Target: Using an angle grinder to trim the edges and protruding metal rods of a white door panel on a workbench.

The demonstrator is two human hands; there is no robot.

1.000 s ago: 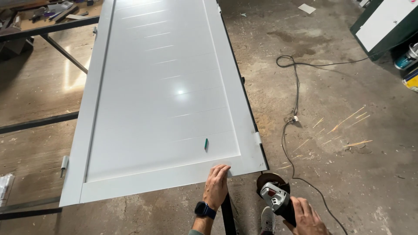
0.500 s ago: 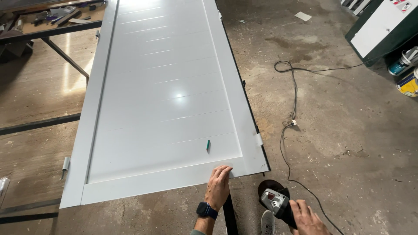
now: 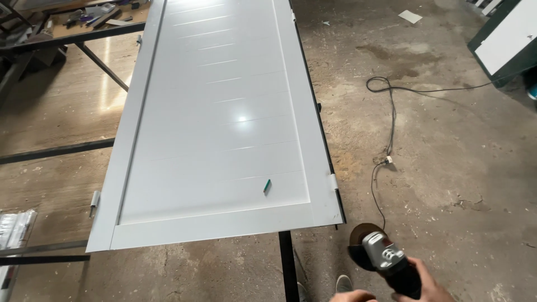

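The right hand gripped the grinder, just right of the white door. The left hand barely showed; I couldn't tell its state. The cord lay ahead and could snag feet.

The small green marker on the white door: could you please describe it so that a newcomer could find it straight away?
A long white door lies flat on a black metal frame. Look at the sunken middle panel, near its lower right corner, on the side where the right hand holds a grinder. There lies the green marker, short, slim and slanted, the only coloured thing on the white surface.
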